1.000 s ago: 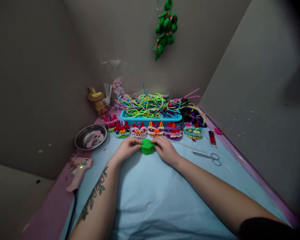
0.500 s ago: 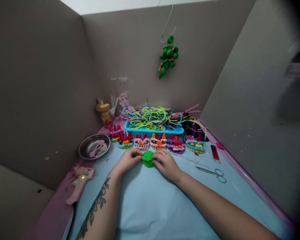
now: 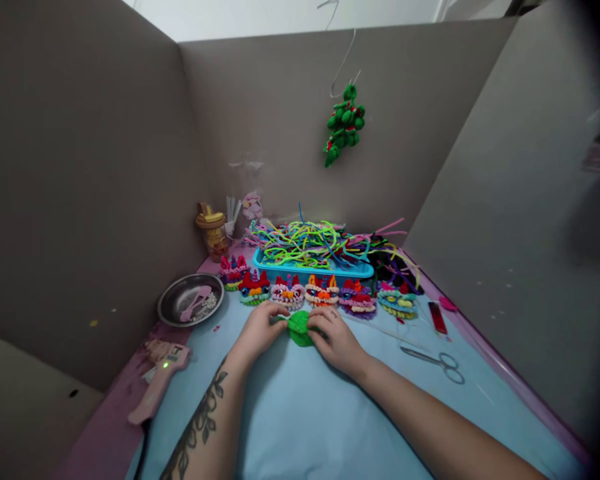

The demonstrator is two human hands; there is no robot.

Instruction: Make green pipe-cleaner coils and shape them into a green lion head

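A bright green fuzzy piece (image 3: 300, 329), roundish and probably bent from pipe cleaner, is between my two hands just above the blue table cover. My left hand (image 3: 264, 328) pinches its left edge between thumb and fingers. On its other side my right hand (image 3: 334, 337) grips the right edge, fingers on top and thumb below. Right behind the hands stands a row of several colourful pipe-cleaner animal heads, among them an orange and cream one (image 3: 322, 291) and a pink one (image 3: 287, 293). The fingertips partly cover the green piece.
Behind the row, a blue tray (image 3: 313, 269) overflows with pipe cleaners (image 3: 305, 241). Scissors (image 3: 437, 363) lie at right near a red object (image 3: 437, 318). At left are a metal bowl (image 3: 167, 310), a pink glue gun (image 3: 161, 383) and a cup (image 3: 213, 237). A green ornament (image 3: 347, 123) hangs behind.
The camera view has tilted up slightly, so everything sits a little lower and further right. Both hands keep hold of the green piece, which is turned slightly.
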